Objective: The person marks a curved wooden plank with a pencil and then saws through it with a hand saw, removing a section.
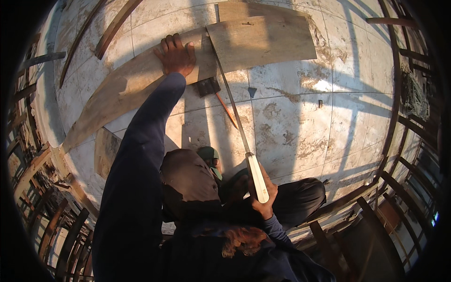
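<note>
My left hand (177, 57) lies flat with its fingers spread on a long wooden plank (115, 96), which slants across the floor to the left. In my right hand (269, 190) is the cream handle of a handsaw (232, 104), close to my bent knee. Its blade, seen nearly edge-on, points away from me and its far part meets the wood. To the right of the blade lies a broad wooden piece (270, 43). I cannot tell whether it is still joined to the plank.
Another board (260, 9) lies behind. Near the plank are a dark block (206, 87) and a thin orange stick (227, 111). A small dark scrap (252, 92) and a little dark piece (320, 103) lie on the tiled floor (300, 136). Timber bars (399, 94) stand along the right.
</note>
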A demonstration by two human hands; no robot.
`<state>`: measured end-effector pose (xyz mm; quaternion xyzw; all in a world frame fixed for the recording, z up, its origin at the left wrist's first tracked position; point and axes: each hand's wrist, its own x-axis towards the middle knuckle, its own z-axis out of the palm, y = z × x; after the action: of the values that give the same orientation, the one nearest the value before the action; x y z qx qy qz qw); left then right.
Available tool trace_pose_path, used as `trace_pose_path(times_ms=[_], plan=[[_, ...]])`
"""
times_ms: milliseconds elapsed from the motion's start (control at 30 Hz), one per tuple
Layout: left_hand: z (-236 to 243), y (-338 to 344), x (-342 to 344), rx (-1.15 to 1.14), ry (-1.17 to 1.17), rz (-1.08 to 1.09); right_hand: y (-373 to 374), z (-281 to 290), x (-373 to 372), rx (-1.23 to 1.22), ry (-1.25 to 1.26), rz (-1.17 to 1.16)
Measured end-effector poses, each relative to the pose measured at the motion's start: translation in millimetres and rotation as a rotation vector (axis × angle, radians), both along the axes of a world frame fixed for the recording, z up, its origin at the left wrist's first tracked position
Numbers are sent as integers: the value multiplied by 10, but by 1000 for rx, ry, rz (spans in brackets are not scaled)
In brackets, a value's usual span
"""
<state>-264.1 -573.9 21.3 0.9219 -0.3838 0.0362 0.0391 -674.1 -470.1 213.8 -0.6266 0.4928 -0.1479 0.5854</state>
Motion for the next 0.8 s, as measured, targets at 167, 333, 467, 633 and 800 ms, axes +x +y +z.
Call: trace_pose_path(times_ms=[167,333,467,633,800], plan=[[56,-196,-90,45,86,-30,-986,-646,1274,-197,-50,-17],[-19,19,-33,14,90,-1,-510,-577,910,-85,16,-10],[67,65,70,-8,5,20,-9,-156,109,-104,7,61],[16,-232,-142,27,79,-40,-1103,-853,1399,-338,-168,38],[-86,-23,-23,5,58,35,-274,-351,531,-10,27,-6]])
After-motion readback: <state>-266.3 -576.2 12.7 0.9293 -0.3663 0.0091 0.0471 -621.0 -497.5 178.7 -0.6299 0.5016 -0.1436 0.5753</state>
